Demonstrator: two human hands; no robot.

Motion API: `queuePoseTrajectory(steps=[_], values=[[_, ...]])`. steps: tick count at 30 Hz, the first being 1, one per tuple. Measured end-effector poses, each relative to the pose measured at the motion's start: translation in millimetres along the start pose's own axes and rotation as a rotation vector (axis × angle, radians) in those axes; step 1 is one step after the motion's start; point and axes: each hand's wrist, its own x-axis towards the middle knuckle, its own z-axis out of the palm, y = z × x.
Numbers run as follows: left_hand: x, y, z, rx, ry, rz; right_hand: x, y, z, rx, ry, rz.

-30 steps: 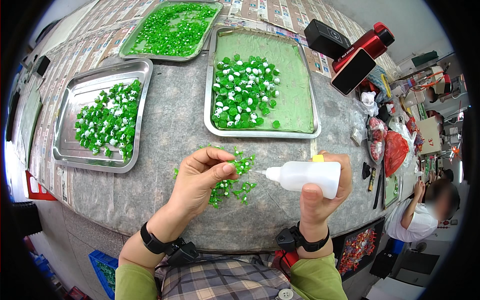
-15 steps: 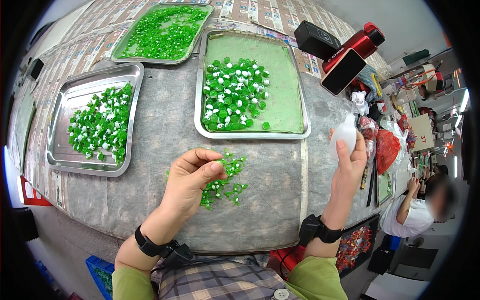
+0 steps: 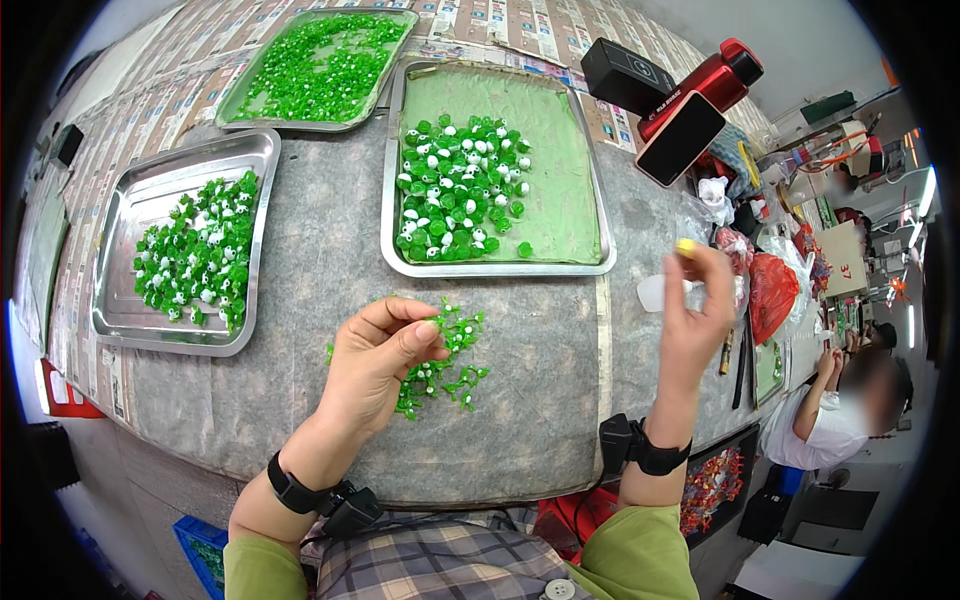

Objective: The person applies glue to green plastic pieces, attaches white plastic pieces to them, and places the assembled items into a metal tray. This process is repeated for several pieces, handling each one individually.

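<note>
Over a loose heap of small green plastic pieces (image 3: 455,345), my left hand (image 3: 380,350) is closed in a pinch. A small green piece shows at its fingertips, mostly covered by them. To the right, my right hand (image 3: 697,305) is raised, thumb and fingers pinching a small yellow cap-like piece (image 3: 685,246). Beyond its fingers a translucent white squeeze bottle (image 3: 655,293) rests on the table, partly hidden by the hand. A green-lined metal tray (image 3: 560,268) ahead holds green beads with white eye-like balls (image 3: 465,185).
A metal tray (image 3: 120,300) on the left holds green-and-white pieces; another tray (image 3: 320,70) behind holds small green pieces. At the far right lie a phone (image 3: 681,138), a red bottle (image 3: 705,85), a black box (image 3: 625,75) and a red bag (image 3: 772,295). A co-worker (image 3: 815,430) sits right.
The white bottle has left my right hand and now rests on the table. That hand now pinches a yellow piece. My left hand keeps its pinch, almost in the same place.
</note>
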Motion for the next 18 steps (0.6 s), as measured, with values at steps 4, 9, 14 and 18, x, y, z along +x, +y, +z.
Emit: queuePoseTrajectory(steps=[4, 9, 14, 18], values=[[-1, 1, -3, 0.003, 0.022, 0.010, 14, -8, 66, 0.099, -0.541, -0.097], [0, 2, 1, 0.002, -0.009, 0.001, 17, 5, 92, -0.010, -0.758, -0.012], [-3, 4, -3, -0.008, -0.040, -0.019, 15, -19, 77, 0.601, -0.788, 0.314], [-3, 2, -1, -0.038, -0.102, -0.036, -14, -46, 63, 1.182, -0.915, 0.577]])
